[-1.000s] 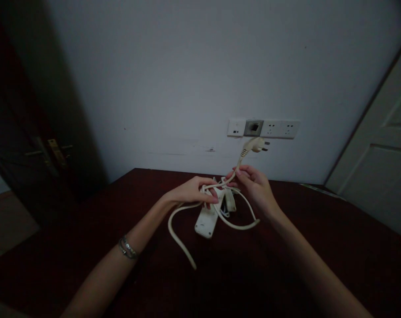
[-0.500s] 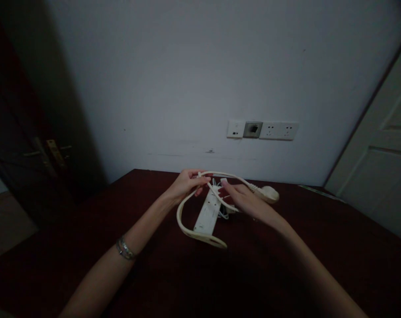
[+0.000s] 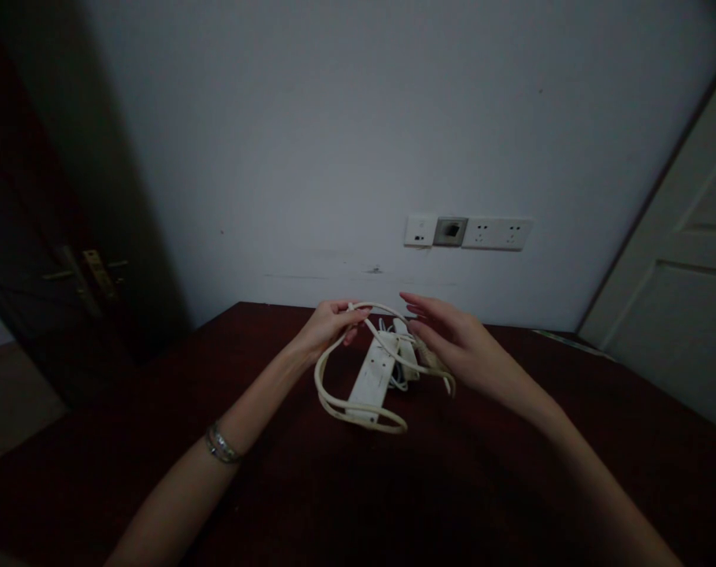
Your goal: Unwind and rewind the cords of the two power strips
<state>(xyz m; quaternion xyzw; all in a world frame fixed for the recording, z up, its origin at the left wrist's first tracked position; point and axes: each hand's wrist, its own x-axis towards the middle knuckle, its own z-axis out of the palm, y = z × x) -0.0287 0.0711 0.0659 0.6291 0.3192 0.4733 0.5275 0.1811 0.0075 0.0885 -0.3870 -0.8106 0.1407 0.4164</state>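
Note:
My left hand pinches a thick white power cord between thumb and fingers. The cord hangs from it in loops above a white power strip lying on the dark red table. To the right, my right hand is raised with its fingers stretched and apart. The cord's plug end shows just below these fingers, partly behind the hand; whether they touch is unclear. Beside the strip lies a smaller white block with thin white cable around it.
The dark red table meets a pale wall. White wall sockets and a grey switch plate sit above its back edge. A dark door with a brass handle stands left, a white panelled door right.
My right hand has lifted and spread its fingers, letting go of the cord. The plug end has swung down and left. My left hand has barely moved.

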